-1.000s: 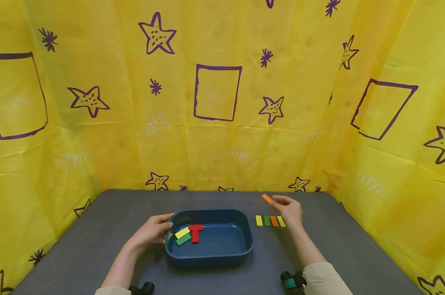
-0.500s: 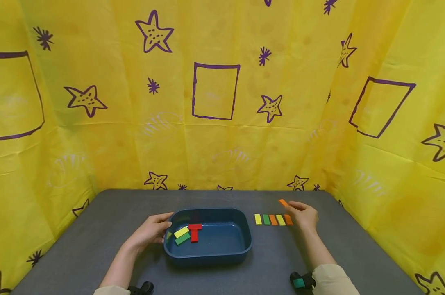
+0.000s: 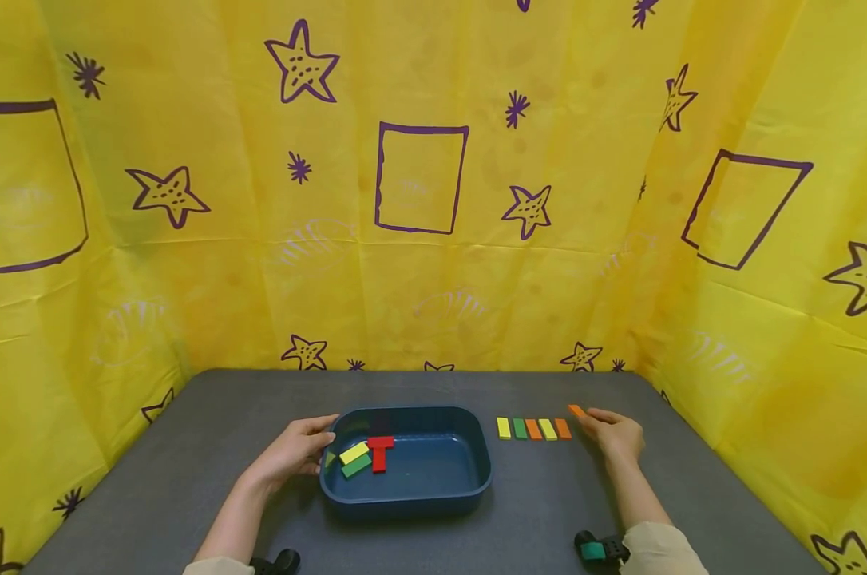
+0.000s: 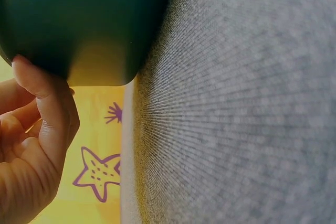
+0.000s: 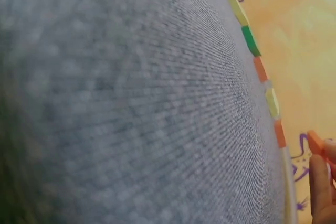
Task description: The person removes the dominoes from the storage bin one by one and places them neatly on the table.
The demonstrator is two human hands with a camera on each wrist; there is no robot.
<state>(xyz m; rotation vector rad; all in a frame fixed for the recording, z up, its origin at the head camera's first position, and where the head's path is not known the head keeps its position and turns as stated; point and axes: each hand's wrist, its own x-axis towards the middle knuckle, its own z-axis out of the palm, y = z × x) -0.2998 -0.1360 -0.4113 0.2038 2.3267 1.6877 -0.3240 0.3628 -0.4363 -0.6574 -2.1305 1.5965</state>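
Pinching orange block (image 3: 576,410) — right hand (image 3: 618,436)

The person's left hand (image 3: 297,449) holds with bent fingers (image 4: 50,111); the right hand (image 3: 617,435) pinches at its fingertips (image 3: 599,414), both forearms (image 3: 640,491) slanting inward.

Left hand (image 4: 39,150) holding bin (image 4: 89,19), grey tabletop (image 4: 236,103)

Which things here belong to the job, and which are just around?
Apparently in use:
orange block in the right hand
row of five blocks
blue bin, left hand at its rim
blocks inside it

Just around:
yellow curtain
grey tabletop
wrist devices
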